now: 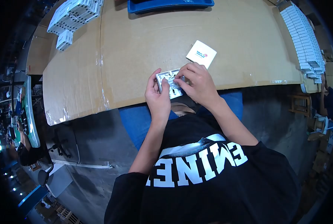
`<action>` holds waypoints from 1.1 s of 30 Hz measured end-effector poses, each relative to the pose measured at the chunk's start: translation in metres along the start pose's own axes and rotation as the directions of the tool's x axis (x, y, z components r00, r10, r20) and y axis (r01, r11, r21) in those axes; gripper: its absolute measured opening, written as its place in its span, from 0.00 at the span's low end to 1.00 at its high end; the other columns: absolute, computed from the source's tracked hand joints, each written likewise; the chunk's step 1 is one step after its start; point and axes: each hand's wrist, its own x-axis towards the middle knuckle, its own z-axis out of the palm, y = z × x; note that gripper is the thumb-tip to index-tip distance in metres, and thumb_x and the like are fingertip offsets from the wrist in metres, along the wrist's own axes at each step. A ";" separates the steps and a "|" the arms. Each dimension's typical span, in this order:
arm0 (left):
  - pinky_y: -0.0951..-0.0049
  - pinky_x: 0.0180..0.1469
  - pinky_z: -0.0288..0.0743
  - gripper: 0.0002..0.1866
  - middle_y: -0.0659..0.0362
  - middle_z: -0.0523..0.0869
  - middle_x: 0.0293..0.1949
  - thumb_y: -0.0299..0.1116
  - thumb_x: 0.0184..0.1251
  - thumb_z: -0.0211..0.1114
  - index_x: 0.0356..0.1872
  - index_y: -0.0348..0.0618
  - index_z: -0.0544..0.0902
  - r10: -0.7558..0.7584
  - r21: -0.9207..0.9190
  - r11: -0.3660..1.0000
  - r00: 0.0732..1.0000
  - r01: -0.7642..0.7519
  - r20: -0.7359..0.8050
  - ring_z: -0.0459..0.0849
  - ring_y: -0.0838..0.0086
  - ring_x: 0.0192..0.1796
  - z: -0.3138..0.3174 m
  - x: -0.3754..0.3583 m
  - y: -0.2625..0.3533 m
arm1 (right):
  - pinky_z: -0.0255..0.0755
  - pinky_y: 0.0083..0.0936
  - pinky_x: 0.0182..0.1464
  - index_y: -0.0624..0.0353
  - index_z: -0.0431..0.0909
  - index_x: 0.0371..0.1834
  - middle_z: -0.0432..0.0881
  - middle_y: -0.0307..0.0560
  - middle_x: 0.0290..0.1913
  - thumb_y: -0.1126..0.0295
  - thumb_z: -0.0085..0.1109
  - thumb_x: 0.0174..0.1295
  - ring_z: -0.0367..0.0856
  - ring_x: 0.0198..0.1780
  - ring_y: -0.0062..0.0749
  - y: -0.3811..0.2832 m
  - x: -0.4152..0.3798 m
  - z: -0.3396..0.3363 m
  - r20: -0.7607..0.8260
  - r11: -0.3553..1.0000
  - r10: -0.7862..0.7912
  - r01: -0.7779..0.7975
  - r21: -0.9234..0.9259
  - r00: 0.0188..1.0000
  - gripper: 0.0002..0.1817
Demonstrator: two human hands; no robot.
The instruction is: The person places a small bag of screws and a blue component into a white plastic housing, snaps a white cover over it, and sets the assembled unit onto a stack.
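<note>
My left hand [158,95] grips the left side of a small white plastic housing [175,92], its thumb laid over the inner face. The housing is held tilted at the table's front edge, its inside with several small parts turned up toward me. Over its right side is my right hand [197,83], thumb and forefinger pinched together at the inner parts; what they hold, if anything, is too small to make out. Just beyond my right hand, a white square cover [202,54] with a printed logo lies on the table.
The table [136,44] is covered in brown cardboard and tape. At its back stands a blue tray [170,6]. White boxes [75,16] are stacked back left, and a tall stack of white pieces [302,39] stands at the right edge. Another person's arm [24,140] shows far left.
</note>
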 end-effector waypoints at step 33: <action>0.67 0.66 0.78 0.24 0.52 0.83 0.64 0.36 0.86 0.51 0.77 0.40 0.69 -0.289 -0.430 0.824 0.927 0.368 0.238 0.85 0.69 0.63 -0.005 0.003 0.021 | 0.77 0.37 0.53 0.59 0.90 0.42 0.86 0.44 0.49 0.71 0.71 0.62 0.83 0.50 0.40 -0.007 -0.002 -0.010 -0.022 0.983 -0.014 0.018 0.184 1.000 0.07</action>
